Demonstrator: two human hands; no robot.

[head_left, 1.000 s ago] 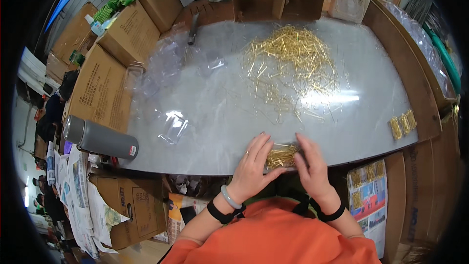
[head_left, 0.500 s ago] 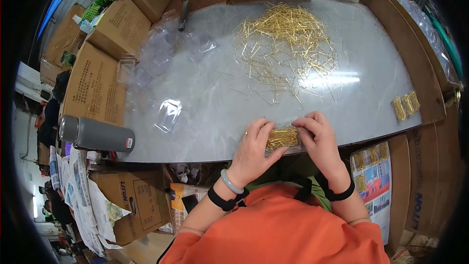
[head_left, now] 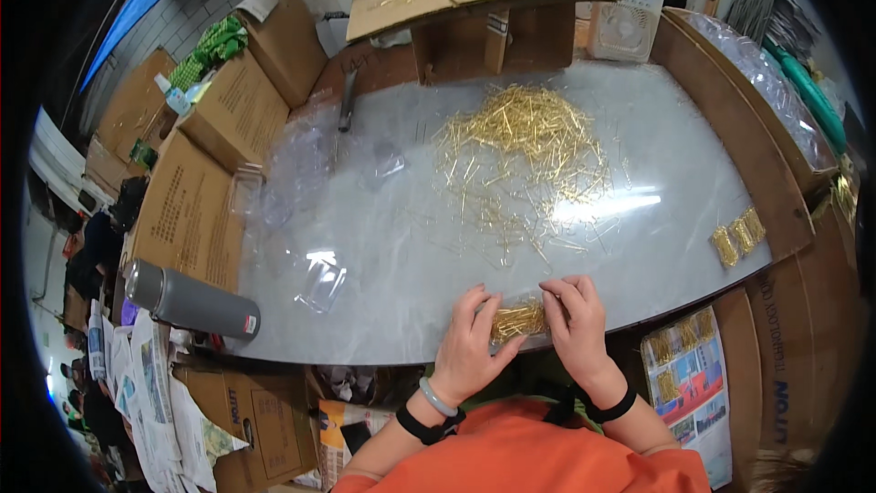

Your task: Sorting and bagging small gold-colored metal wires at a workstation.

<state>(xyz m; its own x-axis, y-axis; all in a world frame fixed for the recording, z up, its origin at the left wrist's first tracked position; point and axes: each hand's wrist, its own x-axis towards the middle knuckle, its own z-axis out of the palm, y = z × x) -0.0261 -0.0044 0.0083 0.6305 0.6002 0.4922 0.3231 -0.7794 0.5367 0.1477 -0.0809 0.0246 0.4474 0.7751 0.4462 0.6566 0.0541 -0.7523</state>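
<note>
At the near edge of the table, a small clear plastic case packed with gold wire hooks sits between my two hands. My left hand grips its left end, thumb along the near side and fingers at the far side. My right hand has its fingers curled and pinched at the right end of the case. A large loose pile of gold wire hooks lies farther off, with single hooks scattered toward me. Clear plastic covers lie to the left.
A grey bottle lies at the left edge, near cardboard boxes. Several filled packs lie at the right edge. A black-handled tool and an open carton with hooks on top stand at the back, beside a white fan.
The view has tilted up, so the table sits lower and more of the back shows. My hands stay on the case; my right fingers have shifted slightly at its end.
</note>
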